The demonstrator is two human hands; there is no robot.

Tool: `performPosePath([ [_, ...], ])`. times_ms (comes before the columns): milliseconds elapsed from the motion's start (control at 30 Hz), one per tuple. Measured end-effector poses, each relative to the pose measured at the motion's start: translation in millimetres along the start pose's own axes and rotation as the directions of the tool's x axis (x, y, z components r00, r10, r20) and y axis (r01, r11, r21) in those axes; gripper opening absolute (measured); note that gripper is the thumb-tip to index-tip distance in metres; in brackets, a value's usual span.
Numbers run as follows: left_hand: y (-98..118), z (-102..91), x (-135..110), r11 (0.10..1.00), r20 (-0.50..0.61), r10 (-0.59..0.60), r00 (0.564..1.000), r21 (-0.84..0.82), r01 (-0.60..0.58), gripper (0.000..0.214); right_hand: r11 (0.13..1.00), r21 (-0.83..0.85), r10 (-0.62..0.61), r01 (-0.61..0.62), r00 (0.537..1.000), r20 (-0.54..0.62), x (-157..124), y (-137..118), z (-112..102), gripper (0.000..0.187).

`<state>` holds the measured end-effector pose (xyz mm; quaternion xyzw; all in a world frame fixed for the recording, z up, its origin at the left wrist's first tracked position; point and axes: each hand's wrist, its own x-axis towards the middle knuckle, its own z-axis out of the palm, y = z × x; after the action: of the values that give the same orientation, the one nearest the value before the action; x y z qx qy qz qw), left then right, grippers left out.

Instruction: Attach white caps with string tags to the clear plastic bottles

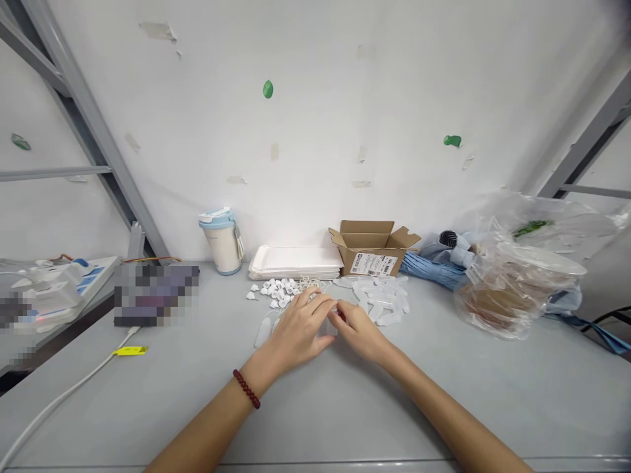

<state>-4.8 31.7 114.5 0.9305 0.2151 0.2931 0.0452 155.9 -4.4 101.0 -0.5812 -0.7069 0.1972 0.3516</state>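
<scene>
My left hand (303, 328) and my right hand (361, 330) meet above the table, fingertips nearly touching. A translucent plastic piece (326, 327) shows partly between my left thumb and bent fingers, and the rest of it is hidden. The right thumb and forefinger are pinched together; what is in them is too small to make out. Just beyond the left hand lies a pile of small white cap-like parts (280, 292), beside beige cords (309, 284). More translucent plastic pieces (382, 299) are heaped past the right hand. Another translucent piece (263, 332) lies left of my left hand.
Along the wall stand a lidded cup (221, 243), a stack of white padded envelopes (296, 261) and an open cardboard box (372, 253). Blue fabric (436, 270) and a plastic-wrapped spool (522, 282) lie at right. A white cable (73, 387) crosses the left side.
</scene>
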Motion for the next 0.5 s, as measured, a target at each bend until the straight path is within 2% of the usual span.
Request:
performPosePath([
  [233,-2.3,-6.8,-1.2,0.997,0.077,-0.078,0.994,0.012,0.077,0.03,0.997,-0.054,-0.056,0.061,0.994,0.092,-0.6,0.6,-0.6,0.027],
  [367,-7.4,-9.5,-3.9,0.994,0.158,-0.106,0.982,-0.023,0.111,0.028,0.987,-0.108,-0.11,0.121,0.989,0.103,-0.4,5.2,0.6,0.023],
  [500,-8.5,-10.5,-5.2,0.992,0.219,-0.099,0.971,-0.05,0.112,0.025,0.983,-0.128,-0.117,0.131,0.987,0.113,-1.0,7.4,2.4,0.019],
])
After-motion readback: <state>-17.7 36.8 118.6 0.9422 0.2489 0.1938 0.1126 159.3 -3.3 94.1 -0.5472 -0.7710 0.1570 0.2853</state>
